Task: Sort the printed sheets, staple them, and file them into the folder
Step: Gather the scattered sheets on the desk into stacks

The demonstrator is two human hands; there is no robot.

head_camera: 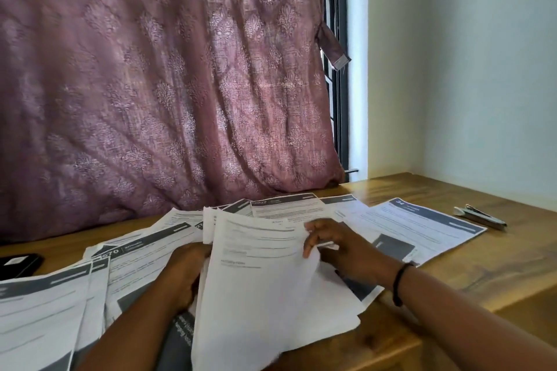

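Observation:
A loose stack of white printed sheets stands tilted up in front of me over the wooden table. My left hand grips the stack from behind at its left edge, partly hidden by the paper. My right hand pinches the right edge of the top sheet, fingers curled over it. More printed sheets with dark headers lie spread flat: at the left, behind the stack and at the right. A stapler lies at the far right. No folder shows.
A purple patterned curtain hangs behind the table and touches its back edge. A black flat object lies at the table's left edge. A pale wall closes the right side. The table's front right corner steps down.

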